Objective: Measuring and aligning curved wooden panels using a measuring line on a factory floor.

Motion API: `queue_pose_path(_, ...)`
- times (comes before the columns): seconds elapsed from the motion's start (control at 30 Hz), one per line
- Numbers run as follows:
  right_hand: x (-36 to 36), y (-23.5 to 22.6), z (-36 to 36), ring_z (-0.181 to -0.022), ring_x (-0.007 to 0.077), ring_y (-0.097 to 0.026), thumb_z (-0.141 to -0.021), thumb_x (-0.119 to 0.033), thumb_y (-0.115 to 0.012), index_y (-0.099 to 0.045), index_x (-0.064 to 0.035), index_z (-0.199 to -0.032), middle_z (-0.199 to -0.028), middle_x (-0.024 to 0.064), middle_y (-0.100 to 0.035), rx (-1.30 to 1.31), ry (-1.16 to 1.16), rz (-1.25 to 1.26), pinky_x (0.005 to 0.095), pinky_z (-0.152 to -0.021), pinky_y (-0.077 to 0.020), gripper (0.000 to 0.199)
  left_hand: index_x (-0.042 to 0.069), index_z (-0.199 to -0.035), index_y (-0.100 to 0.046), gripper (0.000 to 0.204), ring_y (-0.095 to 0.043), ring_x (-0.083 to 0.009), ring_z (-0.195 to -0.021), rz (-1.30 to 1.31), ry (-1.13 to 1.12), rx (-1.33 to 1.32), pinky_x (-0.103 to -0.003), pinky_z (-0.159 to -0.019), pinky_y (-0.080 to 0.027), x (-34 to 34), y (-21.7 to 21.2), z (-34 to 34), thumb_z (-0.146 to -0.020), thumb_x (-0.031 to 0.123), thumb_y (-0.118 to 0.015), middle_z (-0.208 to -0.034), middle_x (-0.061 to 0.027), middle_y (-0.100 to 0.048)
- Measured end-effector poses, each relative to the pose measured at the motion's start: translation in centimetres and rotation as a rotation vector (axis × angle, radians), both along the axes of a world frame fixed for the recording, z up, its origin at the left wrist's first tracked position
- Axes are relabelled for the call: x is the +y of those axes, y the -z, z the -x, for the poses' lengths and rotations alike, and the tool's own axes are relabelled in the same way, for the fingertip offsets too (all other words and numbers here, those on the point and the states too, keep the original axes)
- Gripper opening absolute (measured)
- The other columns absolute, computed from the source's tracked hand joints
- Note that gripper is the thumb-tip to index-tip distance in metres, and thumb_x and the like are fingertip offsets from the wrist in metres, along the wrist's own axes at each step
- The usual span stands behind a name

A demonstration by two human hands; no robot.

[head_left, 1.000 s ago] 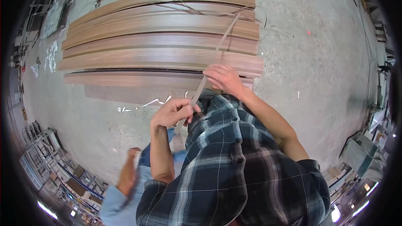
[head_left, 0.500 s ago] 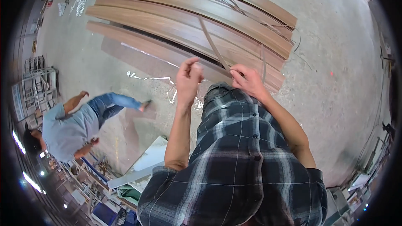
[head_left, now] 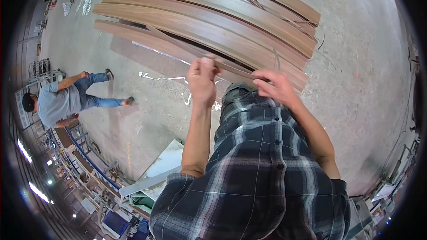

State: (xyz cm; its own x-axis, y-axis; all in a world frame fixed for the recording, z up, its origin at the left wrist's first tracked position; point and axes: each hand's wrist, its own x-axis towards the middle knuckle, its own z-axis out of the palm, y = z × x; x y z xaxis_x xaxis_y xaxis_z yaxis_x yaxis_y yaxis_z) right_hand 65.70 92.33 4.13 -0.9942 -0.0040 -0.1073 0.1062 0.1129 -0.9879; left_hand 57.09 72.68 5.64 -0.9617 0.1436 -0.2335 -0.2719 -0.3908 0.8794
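Observation:
A thin, narrow brown strip (head_left: 236, 69) runs slantwise in front of me, above the near boards. My left hand (head_left: 202, 82) is closed on it partway along, thumb and fingers pinched together. My right hand (head_left: 278, 88) grips the strip close to its near right end, the fingers bent around it. Beyond the left hand the strip's long free part stretches to the far left. Below it on the floor lie long wood-grain boards (head_left: 191, 20) side by side, with dark gaps between some of them.
Loose brown strips (head_left: 253, 1) lie across the far boards. White stringy scraps (head_left: 162, 78) are on the concrete floor left of my hands. At the left, another person (head_left: 66, 100) in a grey shirt and jeans walks past a blue-railed rack (head_left: 89, 153). A white panel (head_left: 162, 162) stands at lower left.
My left hand, empty before, has closed on the strip. The strip has swung from pointing away to slanting leftward. The other person has moved farther left and away.

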Motion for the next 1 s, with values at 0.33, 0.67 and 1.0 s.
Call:
queue_pose_path(0.33,4.1,-0.7,-1.9,-0.062,0.02,-0.056,-0.066,-0.013,-0.072,-0.067,-0.0121,-0.09,-0.073,0.0023,-0.06,0.612,0.022,-0.911,0.0296,-0.052,-0.0407,0.024,0.015,-0.07,-0.03,0.047,-0.031,-0.0118,-0.053,-0.31,-0.36,0.335,-0.03,-0.063,-0.038,-4.0,-4.7,2.6,-0.09,0.057,-0.038,-0.055,0.0039,-0.026)
queue_pose_path(0.67,5.3,-1.5,-2.6,-0.061,0.0151,-0.053,-0.063,-0.009,-0.065,-0.067,-0.0181,-0.1,-0.074,-0.0013,-0.06,0.738,0.238,-1.107,0.027,-0.051,-0.0393,0.038,0.014,-0.072,-0.033,0.042,-0.035,-0.0121,-0.053,-0.042,-0.712,0.317,-0.031,-0.064,-0.041,-5.2,-5.1,3.3,-0.096,0.048,-0.029,-0.058,0.0026,-0.032)
queue_pose_path(1.0,6.3,-1.2,-4.0,-0.059,0.0156,-0.053,-0.064,-0.007,-0.068,-0.067,-0.018,-0.099,-0.073,-0.001,-0.06,0.712,0.233,-1.131,0.0276,-0.049,-0.0388,0.037,0.013,-0.074,-0.036,0.04,-0.035,-0.0124,-0.052,-0.062,-0.811,0.252,-0.031,-0.059,-0.039,-7.7,-3.8,4.4,-0.096,0.046,-0.03,-0.058,0.0022,-0.032)
